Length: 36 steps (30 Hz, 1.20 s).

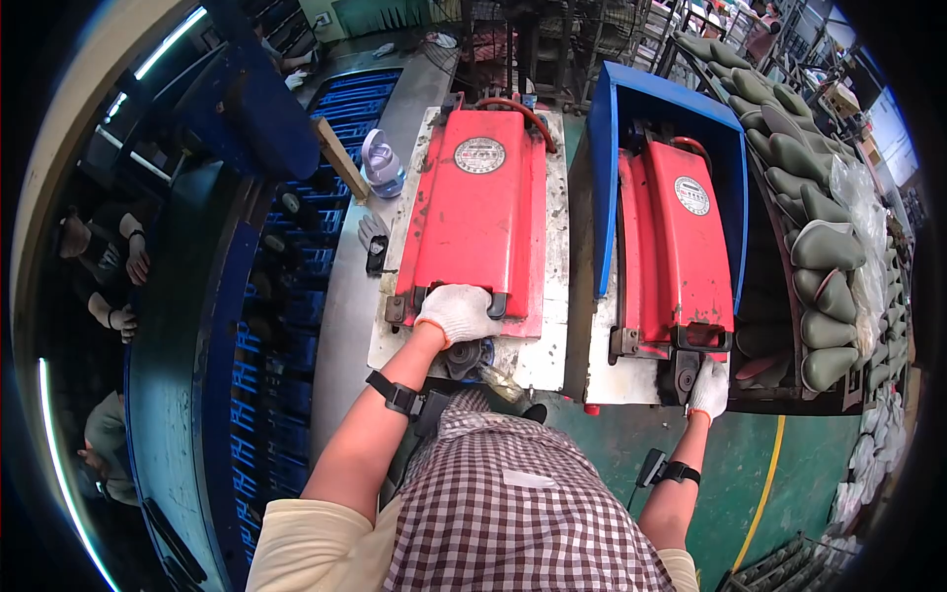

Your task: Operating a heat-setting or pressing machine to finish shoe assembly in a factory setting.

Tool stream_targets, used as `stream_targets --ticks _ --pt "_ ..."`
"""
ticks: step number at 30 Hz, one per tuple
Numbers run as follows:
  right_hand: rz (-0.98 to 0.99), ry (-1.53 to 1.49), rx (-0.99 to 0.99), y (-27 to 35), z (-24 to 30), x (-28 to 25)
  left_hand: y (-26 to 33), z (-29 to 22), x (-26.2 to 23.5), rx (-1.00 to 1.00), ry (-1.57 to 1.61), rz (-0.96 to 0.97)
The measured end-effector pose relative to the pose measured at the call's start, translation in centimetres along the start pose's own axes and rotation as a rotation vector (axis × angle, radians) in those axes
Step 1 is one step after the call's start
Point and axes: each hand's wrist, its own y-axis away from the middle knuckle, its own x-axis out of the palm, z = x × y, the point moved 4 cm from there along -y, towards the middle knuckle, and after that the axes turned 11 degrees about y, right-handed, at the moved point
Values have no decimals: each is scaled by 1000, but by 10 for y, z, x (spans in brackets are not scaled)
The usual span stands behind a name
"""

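Observation:
In a white knit glove, my left hand [459,312] is closed over the black handle [499,306] at the front of a red machine cover [472,212]. Just beneath it, a dark round-ended part [462,361] sticks out at the machine's front edge. My right hand [709,389], gloved alike, reaches the front of a second red machine cover [681,232]. Its fingers are drawn together beside a dark grey rounded piece [683,375] under that cover's black handle [702,337]. What those fingers hold is partly hidden.
A blue hood [671,89] surrounds the right machine. Olive-green shoe pieces [827,247] fill a rack at right. On the metal bench at left are a pale lilac item [381,166] and a grey glove [372,231]. Past a blue slatted conveyor [247,414], people work at far left.

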Motion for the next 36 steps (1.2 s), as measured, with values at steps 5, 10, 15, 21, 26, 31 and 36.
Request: stream_targets --ticks 5,10,15,21,26,31,36 --pt "-14 -12 -10 -2 -2 2 1 0 0 4 -5 -2" --pt "1 15 -6 -5 -4 5 1 0 0 8 3 -5" --pt "-24 21 -12 -5 -4 4 1 -1 -1 1 2 3" --pt "16 10 8 0 3 -1 1 0 -1 -2 5 2" --pt "-86 -28 -35 -4 -5 6 1 -1 0 -1 12 13" --pt "-116 -15 -47 -6 -7 10 3 -2 -2 -7 10 8" --pt "-73 -917 -53 -42 -50 30 -1 -2 0 30 16 -13"
